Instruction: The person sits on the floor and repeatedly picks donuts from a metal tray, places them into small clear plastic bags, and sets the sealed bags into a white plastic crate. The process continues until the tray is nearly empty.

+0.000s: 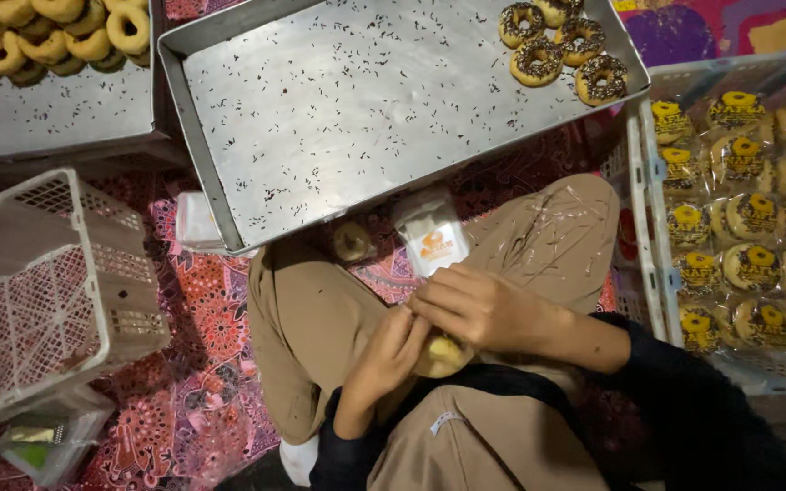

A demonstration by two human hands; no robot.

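Head view: seated person over lap. Left hand (pixel 384 359) and right hand (pixel 479 305) meet, both pinching a doughnut (pixel 443 353) held just above the thighs; a clear bag (pixel 431 238) lies beyond the fingers. Ahead, a steel tray (pixel 320 118) carries sprinkled doughnuts (pixel 557 45) in its far corner. To the right, a crate (pixel 648 227) holds packed doughnuts (pixel 739 218); to the left stands a white basket (pixel 47 291).

Both hands (pixel 438 332) around a bagged doughnut (pixel 443 355)

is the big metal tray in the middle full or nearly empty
Nearly empty: the big metal tray holds only five sprinkled doughnuts in its far right corner, plus loose sprinkles.
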